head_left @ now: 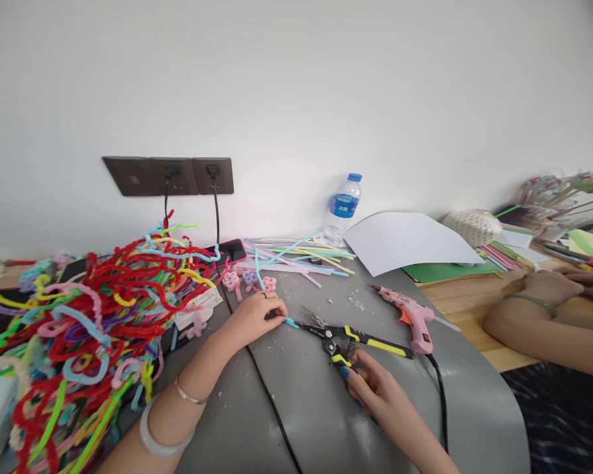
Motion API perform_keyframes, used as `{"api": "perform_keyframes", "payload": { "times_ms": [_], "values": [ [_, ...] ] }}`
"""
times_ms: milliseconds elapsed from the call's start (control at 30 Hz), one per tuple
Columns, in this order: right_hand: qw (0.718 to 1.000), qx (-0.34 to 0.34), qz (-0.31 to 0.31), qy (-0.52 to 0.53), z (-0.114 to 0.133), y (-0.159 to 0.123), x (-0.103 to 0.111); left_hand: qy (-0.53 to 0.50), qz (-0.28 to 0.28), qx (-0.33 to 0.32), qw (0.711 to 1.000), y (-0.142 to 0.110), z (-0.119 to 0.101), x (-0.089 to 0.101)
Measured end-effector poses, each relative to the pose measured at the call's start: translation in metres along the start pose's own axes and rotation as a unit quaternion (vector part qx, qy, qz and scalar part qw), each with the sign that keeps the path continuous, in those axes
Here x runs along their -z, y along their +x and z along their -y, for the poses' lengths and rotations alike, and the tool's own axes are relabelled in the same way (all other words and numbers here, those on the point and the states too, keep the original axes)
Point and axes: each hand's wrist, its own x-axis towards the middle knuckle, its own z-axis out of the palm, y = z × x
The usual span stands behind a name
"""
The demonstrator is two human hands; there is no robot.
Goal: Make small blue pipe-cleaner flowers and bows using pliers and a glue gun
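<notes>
Before us is the grey table (316, 408), its rounded edge at the right beside the wooden surface where a neighbour's forearm (538, 329) lies. The heap of coloured pipe cleaners (143, 289) covers the left part, perhaps so that many colours are within reach. The pink hot-glue gun (418, 322) lies on its side at the right; its nozzle points away from our right hand (375, 385), which seems the safer way.

This hand has its fingers closed around the lower handle of the wire stripper (332, 345); the upper handle stands apart, outside the palm. Our left hand (259, 315) pinches the blue pipe cleaner (290, 322) between thumb and fingers, near its end, probably to steady it. This end is in front of the table's middle, at the tool's tips; whether they bite on it, we cannot tell.

For moving, the right hand has most room towards the near edge, but the upper handle reaches near the glue gun. The left has less: the black cord (259, 372) passes under its wrist, and the small pink pipe-cleaner flower (269, 284) sits just behind.
</notes>
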Motion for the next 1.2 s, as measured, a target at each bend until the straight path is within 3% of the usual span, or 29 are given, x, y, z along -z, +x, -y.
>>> {"api": "perform_keyframes", "payload": {
  "times_ms": [1200],
  "values": [
    [1.000, -0.004, 0.008, 0.011, 0.0062, -0.0007, 0.0006, 0.001, 0.000, -0.002, 1.000, -0.0002, 0.0012, -0.0005]
  ]
}}
